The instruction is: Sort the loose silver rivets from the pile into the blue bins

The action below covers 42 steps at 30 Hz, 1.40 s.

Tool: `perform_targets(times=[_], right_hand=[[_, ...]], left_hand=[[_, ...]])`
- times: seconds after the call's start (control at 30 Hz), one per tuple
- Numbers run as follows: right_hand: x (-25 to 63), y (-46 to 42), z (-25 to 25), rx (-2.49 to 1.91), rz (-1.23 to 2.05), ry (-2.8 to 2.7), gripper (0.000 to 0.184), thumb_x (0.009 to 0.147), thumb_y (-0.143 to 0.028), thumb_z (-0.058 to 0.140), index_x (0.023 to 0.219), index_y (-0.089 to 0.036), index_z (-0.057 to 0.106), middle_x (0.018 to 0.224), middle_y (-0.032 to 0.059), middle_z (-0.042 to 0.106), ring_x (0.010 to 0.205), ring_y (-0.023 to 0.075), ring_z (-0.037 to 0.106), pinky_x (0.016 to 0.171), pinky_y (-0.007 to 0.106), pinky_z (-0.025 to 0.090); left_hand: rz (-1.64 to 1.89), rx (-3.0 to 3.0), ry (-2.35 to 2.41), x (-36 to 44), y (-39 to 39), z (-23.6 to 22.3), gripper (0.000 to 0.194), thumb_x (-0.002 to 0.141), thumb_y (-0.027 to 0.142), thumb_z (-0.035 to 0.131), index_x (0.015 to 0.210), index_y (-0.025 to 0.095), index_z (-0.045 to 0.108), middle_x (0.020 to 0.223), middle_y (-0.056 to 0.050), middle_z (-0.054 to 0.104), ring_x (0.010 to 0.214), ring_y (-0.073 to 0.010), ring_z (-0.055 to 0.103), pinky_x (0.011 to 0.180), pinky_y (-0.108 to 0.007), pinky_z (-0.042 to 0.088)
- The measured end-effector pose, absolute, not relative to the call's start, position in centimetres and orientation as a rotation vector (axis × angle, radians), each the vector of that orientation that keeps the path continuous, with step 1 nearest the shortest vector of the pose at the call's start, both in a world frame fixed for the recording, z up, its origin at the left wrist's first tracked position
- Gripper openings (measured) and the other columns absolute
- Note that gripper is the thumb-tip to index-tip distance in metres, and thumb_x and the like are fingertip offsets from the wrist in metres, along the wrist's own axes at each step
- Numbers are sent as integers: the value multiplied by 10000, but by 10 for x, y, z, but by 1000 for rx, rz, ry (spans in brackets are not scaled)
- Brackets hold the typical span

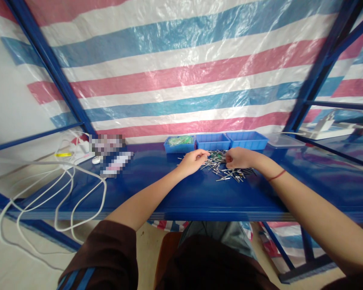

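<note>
A loose pile of thin silver metal pins that look like blind rivets (230,174) lies on the blue table, with some green bits among them at the back. At the pile's left edge is my left hand (194,161), its thumb and fingers drawn together in a pinch. My right hand (238,158) rests over the pile's right side, its fingers curled down and closed. Whatever either hand holds is hidden or too small to make out. Just behind the hands stands a blue bin (180,146) with green and pale pieces inside.
Two more blue bins, a middle one (212,141) and a right one (248,141), stand in the same row. A clear plastic lid (286,140) lies to their right. White cables (104,193) loop over the blue table (151,181) at left. Blue posts frame a striped sheet (181,76).
</note>
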State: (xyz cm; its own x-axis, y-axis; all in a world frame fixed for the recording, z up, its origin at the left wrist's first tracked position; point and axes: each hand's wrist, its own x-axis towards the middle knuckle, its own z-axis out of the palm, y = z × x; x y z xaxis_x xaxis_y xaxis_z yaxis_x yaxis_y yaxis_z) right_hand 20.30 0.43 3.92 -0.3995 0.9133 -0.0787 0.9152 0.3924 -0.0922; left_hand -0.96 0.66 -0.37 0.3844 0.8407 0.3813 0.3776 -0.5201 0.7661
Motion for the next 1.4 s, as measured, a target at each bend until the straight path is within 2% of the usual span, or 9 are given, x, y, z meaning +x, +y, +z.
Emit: perform_targets(times=[0.47,0.7,0.83,1.07,1.27,1.4], right_hand=[[193,6,30,1673,-200,2724,153,717,-280,526,669,-160,607,611,59,618,590,172,560,518,260,346],[186,-1,39,1592,-246,3293,103,745,-230,471,735,-164,550,703,41,579,624,140,499,618,263,373],[174,-8,39,1572,-599,3518,146,790,-307,465,768,-176,527,723,24,552,649,135,481,609,259,381],[162,-9,31,1518,-1129,3539,243,797,-420,531,789,-177,522,659,-16,493,590,107,423,560,249,342],[162,-7,25,1515,-1800,3159,407,833,-561,459,762,-168,540,599,-15,494,552,102,456,530,242,368],[160,-8,22,1317,-2125,3065,403,818,-551,506,813,-156,583,637,1,533,581,101,482,546,239,383]], left_hand=[[1005,2064,1052,-9,1,1,228,839,258,494,971,145,642,833,-44,680,695,-120,622,707,-246,479],[1105,2107,1083,-10,4,0,240,834,290,525,1000,164,644,925,-50,684,771,-129,620,771,-259,479],[1115,2106,1027,-9,6,-2,297,823,360,557,1024,155,632,931,-60,683,797,-143,627,775,-270,480],[1200,2123,956,-7,-2,6,198,822,306,557,898,148,650,844,-35,658,761,-125,588,712,-239,460],[1416,2083,949,-7,2,7,198,804,321,583,838,146,671,919,-61,605,846,-134,554,729,-236,452],[1463,2007,887,-7,6,5,242,835,343,548,931,164,680,948,-63,609,875,-132,553,793,-249,450]])
